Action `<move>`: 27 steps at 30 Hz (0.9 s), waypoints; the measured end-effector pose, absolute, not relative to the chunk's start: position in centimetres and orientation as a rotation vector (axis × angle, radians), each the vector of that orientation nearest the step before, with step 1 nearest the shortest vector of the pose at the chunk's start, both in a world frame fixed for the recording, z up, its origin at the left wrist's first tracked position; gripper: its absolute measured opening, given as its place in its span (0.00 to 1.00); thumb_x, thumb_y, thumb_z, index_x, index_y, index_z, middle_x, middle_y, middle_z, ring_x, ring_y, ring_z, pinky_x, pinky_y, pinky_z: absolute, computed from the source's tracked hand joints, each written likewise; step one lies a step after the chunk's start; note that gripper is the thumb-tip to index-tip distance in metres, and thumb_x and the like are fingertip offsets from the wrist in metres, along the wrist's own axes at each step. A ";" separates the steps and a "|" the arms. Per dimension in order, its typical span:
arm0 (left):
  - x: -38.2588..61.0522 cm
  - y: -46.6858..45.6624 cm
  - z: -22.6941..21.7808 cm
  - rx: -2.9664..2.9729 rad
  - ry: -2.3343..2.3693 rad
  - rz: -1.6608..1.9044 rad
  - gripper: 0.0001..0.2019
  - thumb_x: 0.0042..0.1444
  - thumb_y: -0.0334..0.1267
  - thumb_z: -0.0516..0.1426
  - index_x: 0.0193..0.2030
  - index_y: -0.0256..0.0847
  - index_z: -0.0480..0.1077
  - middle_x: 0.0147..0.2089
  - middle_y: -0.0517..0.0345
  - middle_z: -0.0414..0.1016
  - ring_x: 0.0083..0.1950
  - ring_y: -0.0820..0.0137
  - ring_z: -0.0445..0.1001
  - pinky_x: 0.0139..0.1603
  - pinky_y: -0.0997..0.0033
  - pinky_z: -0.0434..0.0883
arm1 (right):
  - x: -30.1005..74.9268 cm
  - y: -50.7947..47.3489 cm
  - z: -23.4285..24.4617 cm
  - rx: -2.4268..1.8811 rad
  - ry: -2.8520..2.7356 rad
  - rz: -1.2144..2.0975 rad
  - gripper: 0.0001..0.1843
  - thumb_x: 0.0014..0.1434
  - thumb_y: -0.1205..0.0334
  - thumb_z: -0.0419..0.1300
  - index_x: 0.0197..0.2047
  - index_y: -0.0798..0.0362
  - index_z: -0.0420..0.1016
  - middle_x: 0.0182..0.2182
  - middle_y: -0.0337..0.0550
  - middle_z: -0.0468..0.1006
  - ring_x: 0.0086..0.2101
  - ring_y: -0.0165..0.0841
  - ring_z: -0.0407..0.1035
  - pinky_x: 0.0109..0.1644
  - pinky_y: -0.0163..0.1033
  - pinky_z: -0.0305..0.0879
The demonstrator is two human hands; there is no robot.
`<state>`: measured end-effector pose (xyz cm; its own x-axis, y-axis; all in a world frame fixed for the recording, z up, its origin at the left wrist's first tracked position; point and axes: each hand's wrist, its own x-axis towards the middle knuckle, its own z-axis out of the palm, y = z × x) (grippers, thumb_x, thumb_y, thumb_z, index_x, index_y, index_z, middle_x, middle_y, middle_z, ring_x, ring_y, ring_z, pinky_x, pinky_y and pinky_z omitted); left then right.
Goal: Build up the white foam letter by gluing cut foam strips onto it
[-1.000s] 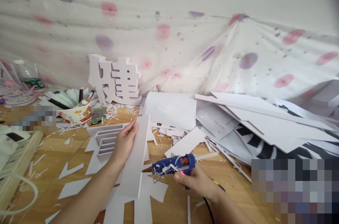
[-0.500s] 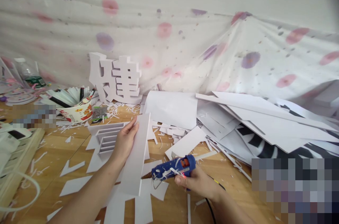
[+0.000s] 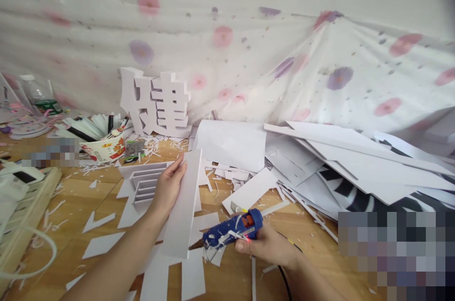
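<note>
My left hand (image 3: pixel 168 187) grips a long white foam board strip (image 3: pixel 185 206) by its left edge and holds it tilted above the wooden floor (image 3: pixel 74 206). My right hand (image 3: pixel 265 244) is closed round the handle of a blue hot glue gun (image 3: pixel 231 231). The gun's nozzle points left and sits at the strip's lower right edge. A black cord trails from the gun toward me. Under the strip lie flat white foam cut-outs (image 3: pixel 192 277). A half-built white foam letter frame (image 3: pixel 144 186) lies just left of my left hand.
A finished white foam character (image 3: pixel 156 104) stands against a flower-print cloth (image 3: pixel 249 59). A heap of white boards (image 3: pixel 337 163) fills the right side. A paper cup with strips and pens (image 3: pixel 101 142), a plastic bottle (image 3: pixel 39 97) and a wooden frame (image 3: pixel 28 211) are at the left.
The glue gun has dropped lower and moved left along the strip's right edge, its nozzle now near the strip's bottom end. My left hand has kept its hold on the strip.
</note>
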<state>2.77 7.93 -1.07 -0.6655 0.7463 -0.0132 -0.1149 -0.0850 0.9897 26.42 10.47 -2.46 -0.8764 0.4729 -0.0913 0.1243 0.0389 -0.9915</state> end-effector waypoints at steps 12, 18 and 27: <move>2.8 8.0 -1.1 0.706 1.614 1.824 0.18 0.53 0.36 0.57 0.52 0.42 0.69 0.57 0.55 0.67 0.60 0.66 0.62 0.63 0.65 0.54 | 26.7 10.3 -2.2 -0.582 -2.151 1.949 0.29 0.45 0.43 0.63 0.45 0.55 0.71 0.35 0.45 0.75 0.38 0.36 0.69 0.43 0.40 0.66; 2.9 7.8 -1.1 0.694 1.601 1.817 0.18 0.53 0.39 0.57 0.52 0.44 0.68 0.58 0.56 0.66 0.60 0.66 0.62 0.63 0.64 0.55 | 28.2 11.9 -1.1 -0.688 -2.186 1.742 0.25 0.47 0.44 0.62 0.41 0.54 0.72 0.36 0.45 0.76 0.38 0.37 0.69 0.43 0.40 0.66; 3.0 7.8 -0.9 0.688 1.580 1.799 0.20 0.52 0.40 0.58 0.54 0.45 0.67 0.57 0.55 0.68 0.60 0.65 0.63 0.62 0.64 0.56 | 35.3 15.5 -2.4 -1.370 -1.830 1.101 0.21 0.47 0.42 0.60 0.30 0.55 0.71 0.14 0.32 0.60 0.17 0.27 0.55 0.20 0.34 0.53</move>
<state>2.99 7.84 -0.94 -0.6590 0.7517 -0.0254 -0.1225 -0.0739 0.9897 35.34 15.47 -2.43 -0.2916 0.9564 -0.0173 0.4638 0.1256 -0.8770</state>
